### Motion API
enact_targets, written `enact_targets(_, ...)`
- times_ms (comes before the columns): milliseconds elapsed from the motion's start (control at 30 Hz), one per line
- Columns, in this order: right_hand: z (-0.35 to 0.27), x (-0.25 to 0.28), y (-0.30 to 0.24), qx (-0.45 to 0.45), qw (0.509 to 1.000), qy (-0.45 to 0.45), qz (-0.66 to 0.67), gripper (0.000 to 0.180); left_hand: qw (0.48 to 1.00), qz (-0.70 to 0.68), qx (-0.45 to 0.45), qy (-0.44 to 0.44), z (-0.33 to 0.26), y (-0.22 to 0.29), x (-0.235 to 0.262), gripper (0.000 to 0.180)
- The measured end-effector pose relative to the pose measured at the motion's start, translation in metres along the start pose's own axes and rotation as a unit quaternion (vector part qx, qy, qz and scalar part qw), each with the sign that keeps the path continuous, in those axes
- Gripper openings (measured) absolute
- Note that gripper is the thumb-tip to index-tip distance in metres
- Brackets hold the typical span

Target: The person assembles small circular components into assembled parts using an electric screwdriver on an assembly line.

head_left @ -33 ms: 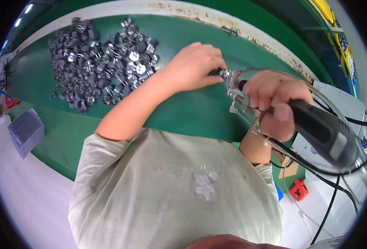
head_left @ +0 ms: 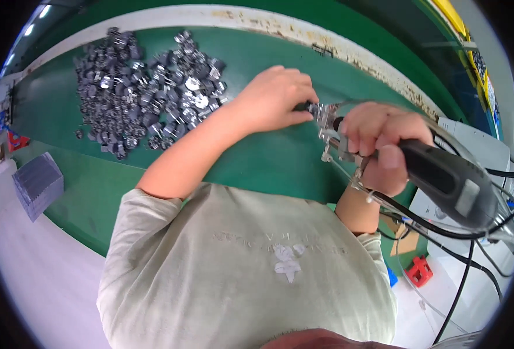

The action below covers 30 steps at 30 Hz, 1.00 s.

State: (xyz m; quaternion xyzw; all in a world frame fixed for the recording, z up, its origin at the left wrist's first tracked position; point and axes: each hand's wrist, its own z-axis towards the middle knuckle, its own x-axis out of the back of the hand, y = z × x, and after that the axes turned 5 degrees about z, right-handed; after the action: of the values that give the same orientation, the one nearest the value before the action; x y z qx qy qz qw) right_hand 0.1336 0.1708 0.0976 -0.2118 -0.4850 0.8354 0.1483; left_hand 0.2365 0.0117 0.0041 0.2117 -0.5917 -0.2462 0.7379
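Note:
My right hand (head_left: 385, 139) is wrapped round a black electric screwdriver (head_left: 443, 180) with a metal front end and a clear tube along it. The screwdriver's metal tip (head_left: 327, 116) points left toward my left hand (head_left: 277, 99). Between the thumb and fingers of that hand is a small dark part (head_left: 303, 107), mostly hidden, right at the tip. Whether tip and part touch, I cannot tell. Left of my left forearm lies a big pile of small black and silver metal parts (head_left: 135, 87) on the green table mat (head_left: 257, 160).
A pale, stained rail (head_left: 234, 13) runs along the table's far edge. Black cables (head_left: 466, 291) trail down at the right beside a white machine (head_left: 466, 136). A red plastic piece (head_left: 420, 271) sits low right; a grey box (head_left: 38, 185) stands at the left.
The whole view has shifted slightly. The screwdriver and my right hand sit a little further left in the picture; both grips are unchanged.

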Motion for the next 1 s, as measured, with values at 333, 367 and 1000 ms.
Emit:
enact_targets(333,-0.012,0.021,-0.031,0.233,0.972,-0.031,0.016,0.055,0.994,0.099,0.023,-0.048,0.018,0.005,0.040,0.021)
enact_targets(367,-0.014,0.021,-0.031,0.238,0.970,-0.038,0.019,0.055,0.988,0.125,0.055,-0.072,0.028,-0.002,0.054,0.023)
enact_targets(1000,-0.015,0.028,-0.004,0.163,0.985,0.057,0.025,0.049,0.911,0.330,0.246,0.036,-0.058,0.001,0.061,0.073)
